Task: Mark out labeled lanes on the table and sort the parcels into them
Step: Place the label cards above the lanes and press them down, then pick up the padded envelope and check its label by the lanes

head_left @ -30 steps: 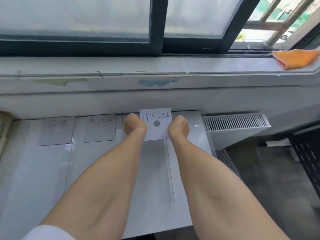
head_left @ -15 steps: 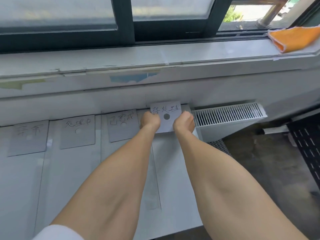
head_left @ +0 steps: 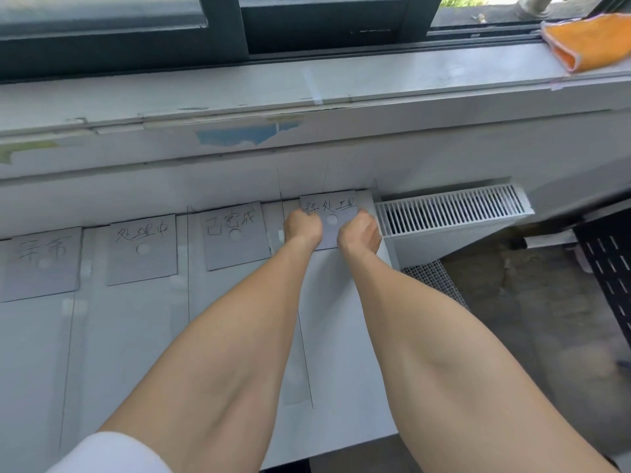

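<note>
Left hand (head_left: pixel 302 230) and right hand (head_left: pixel 358 233) have brought the fourth label card (head_left: pixel 333 233) down just left of the radiator (head_left: pixel 450 213), curled fingers pinching its sides. Three labels (head_left: pixel 142 249) lie farther left; lane lines (head_left: pixel 188 285) are drawn, parcels unsorted, none visible.

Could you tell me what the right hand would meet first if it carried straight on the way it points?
Probably the pale wall under the windowsill, just beyond the label card the right hand grips; depth is hard to judge.
</note>
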